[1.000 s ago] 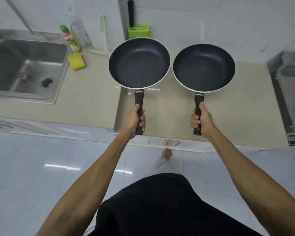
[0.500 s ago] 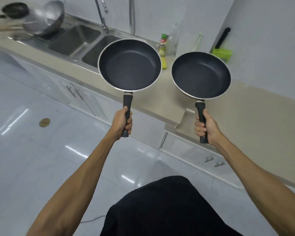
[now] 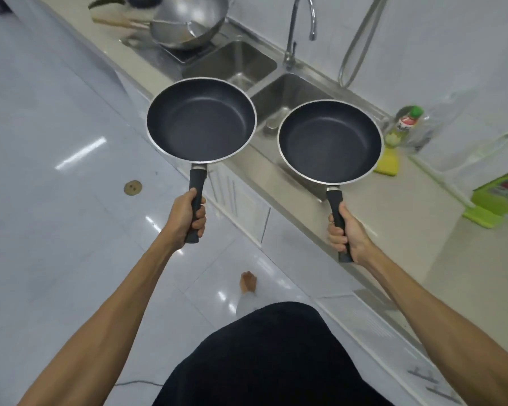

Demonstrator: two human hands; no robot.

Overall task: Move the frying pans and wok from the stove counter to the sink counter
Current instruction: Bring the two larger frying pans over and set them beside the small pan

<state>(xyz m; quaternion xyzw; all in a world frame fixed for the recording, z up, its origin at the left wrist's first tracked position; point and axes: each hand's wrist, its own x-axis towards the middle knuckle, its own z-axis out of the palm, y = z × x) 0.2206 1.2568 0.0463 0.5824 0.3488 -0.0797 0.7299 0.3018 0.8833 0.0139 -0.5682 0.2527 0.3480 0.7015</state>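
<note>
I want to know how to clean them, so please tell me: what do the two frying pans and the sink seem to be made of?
Left frying pan and right frying pan: probably metal with a dark matte non-stick coating; the thin bare rim shines silver. The black handles look like plastic or rubber. Sink: likely brushed stainless steel, grey with soft reflections.

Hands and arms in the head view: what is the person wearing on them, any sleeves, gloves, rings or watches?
Both forearms are bare up to the frame edge, with no sleeves in view. The left hand and right hand wear no gloves, and no watch or wristband shows at either wrist. No ring can be made out. Below the arms is a dark black garment.
</note>
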